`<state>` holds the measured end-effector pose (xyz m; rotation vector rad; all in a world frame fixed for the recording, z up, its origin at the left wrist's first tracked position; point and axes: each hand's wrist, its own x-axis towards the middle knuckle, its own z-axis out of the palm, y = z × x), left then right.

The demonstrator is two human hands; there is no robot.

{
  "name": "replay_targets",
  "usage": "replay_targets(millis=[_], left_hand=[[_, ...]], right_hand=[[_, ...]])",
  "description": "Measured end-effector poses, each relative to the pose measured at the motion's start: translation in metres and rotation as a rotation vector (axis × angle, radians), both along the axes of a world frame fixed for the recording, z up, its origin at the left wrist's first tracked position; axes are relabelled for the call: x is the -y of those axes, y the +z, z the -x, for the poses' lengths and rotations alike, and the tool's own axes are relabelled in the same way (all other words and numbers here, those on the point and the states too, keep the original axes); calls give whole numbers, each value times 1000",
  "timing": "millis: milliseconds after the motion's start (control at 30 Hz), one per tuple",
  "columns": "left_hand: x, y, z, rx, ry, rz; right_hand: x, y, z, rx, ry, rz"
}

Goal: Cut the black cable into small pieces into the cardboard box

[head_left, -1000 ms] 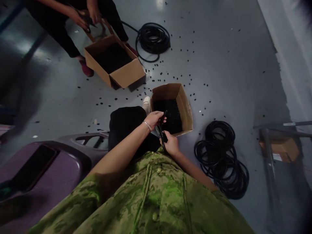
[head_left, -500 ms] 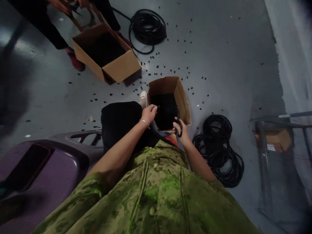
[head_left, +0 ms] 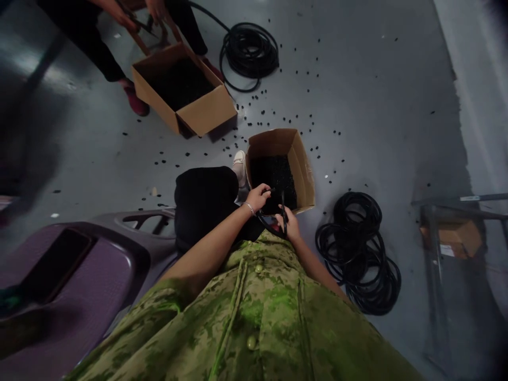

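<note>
My left hand (head_left: 257,198) is closed on a black rubber hose (head_left: 266,225), its short end sticking out past the fingers over the near side of a cardboard box (head_left: 305,172). The hose bends back from that hand toward my lap. My right hand (head_left: 291,225) grips black-handled scissors (head_left: 283,203), their blades pointing away from me, just right of the hose end. Whether the blades touch the hose I cannot make out. Inside the box lies a heap of small black cut pieces (head_left: 281,170).
Coiled black hose (head_left: 359,254) lies on the floor at right, another coil (head_left: 252,50) at the top. A co-worker's hands (head_left: 135,18) work over a second cardboard box (head_left: 208,111). Small black bits dot the floor. A phone (head_left: 57,262) rests on a purple stool (head_left: 107,270) at left.
Both my hands have come nearer to each other and closer to my body. The scissors have turned and moved left toward the hose end. The whole view has shifted slightly.
</note>
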<state>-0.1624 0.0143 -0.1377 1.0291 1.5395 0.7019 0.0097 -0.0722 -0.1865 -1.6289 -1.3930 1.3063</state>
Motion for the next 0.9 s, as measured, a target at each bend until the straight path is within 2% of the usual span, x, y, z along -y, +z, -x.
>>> replay_targets(millis=[100, 200, 900], left_hand=[[1, -2, -3, 166, 63, 109], [2, -1, -4, 201, 70, 128], [3, 11, -5, 312, 130, 239]], right_hand=[[-4, 3, 3, 68, 83, -48], [-7, 5, 7, 78, 119, -40], [-8, 1, 11, 11, 92, -32]])
